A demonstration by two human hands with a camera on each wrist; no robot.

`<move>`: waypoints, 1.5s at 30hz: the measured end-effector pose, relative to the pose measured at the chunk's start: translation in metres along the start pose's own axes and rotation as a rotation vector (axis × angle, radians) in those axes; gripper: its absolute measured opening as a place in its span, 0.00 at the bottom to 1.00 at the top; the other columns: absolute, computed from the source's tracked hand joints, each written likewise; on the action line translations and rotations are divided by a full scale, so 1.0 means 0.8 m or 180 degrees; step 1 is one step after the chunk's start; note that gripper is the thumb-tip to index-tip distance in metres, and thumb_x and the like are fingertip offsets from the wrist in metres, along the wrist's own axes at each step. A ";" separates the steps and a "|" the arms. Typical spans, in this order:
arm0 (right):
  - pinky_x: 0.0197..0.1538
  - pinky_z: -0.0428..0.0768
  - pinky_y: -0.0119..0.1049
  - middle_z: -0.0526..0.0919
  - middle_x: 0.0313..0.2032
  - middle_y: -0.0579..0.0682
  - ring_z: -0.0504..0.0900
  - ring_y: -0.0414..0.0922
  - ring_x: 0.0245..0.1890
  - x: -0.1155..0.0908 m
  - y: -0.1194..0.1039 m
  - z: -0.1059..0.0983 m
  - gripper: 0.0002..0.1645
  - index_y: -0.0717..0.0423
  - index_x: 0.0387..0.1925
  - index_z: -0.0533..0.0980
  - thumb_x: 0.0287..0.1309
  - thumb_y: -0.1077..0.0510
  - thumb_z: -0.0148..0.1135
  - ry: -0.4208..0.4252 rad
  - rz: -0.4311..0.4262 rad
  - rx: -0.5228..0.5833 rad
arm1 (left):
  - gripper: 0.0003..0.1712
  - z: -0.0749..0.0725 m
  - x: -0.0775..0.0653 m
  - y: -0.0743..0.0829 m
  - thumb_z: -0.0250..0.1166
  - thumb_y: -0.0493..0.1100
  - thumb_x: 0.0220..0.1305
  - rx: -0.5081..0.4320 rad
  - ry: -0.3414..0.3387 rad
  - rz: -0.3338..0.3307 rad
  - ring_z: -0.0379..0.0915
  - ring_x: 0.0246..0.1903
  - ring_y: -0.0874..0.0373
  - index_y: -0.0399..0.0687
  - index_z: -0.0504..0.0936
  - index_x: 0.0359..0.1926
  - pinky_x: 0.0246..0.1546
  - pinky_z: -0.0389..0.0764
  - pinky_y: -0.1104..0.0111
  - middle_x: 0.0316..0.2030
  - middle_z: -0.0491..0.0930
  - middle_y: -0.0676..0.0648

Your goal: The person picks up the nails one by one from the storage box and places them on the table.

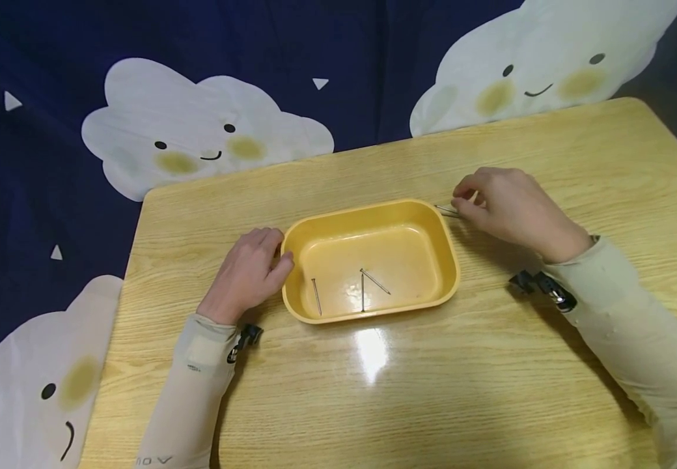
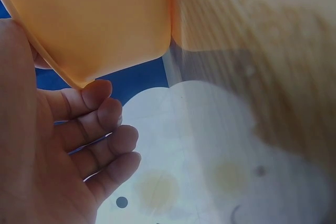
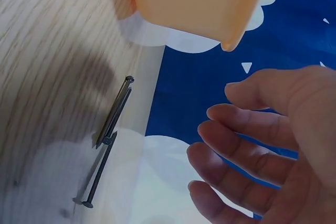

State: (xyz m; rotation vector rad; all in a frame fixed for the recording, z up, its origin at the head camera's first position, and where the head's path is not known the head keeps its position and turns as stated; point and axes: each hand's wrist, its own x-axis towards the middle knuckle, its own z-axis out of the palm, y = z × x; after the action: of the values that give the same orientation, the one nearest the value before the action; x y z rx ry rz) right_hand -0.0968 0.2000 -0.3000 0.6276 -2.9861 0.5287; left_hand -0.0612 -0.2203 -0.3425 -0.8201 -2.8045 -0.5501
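A yellow plastic tray sits on the table with three nails in it: one nail near its left end, and an upright-looking nail beside a slanted nail around the middle. My left hand pinches the tray's left rim, thumb over the edge and index finger against the outside. Beyond the tray's right end, my right hand hovers with loosely bent fingers and holds nothing. Three loose nails lie together on the tabletop beneath it; the hand partly hides them in the head view.
The wooden table ends at the back against a dark blue curtain printed with white clouds. Small black wrist cameras, one on the left sleeve and one on the right, stick out near the tabletop.
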 end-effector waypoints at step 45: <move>0.36 0.83 0.45 0.89 0.37 0.53 0.87 0.48 0.33 -0.014 -0.043 -0.006 0.10 0.58 0.41 0.86 0.64 0.57 0.65 0.0288 -0.0438 0.0041 | 0.12 0.000 0.001 -0.001 0.54 0.46 0.66 -0.0059 -0.0044 -0.0045 0.63 0.26 0.52 0.45 0.70 0.29 0.31 0.64 0.64 0.22 0.65 0.49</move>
State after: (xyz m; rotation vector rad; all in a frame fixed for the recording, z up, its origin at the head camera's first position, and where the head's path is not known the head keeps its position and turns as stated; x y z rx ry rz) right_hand -0.0734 0.1764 -0.2859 0.7814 -2.8317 0.5514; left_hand -0.0622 -0.2210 -0.3425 -0.8114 -2.8239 -0.5756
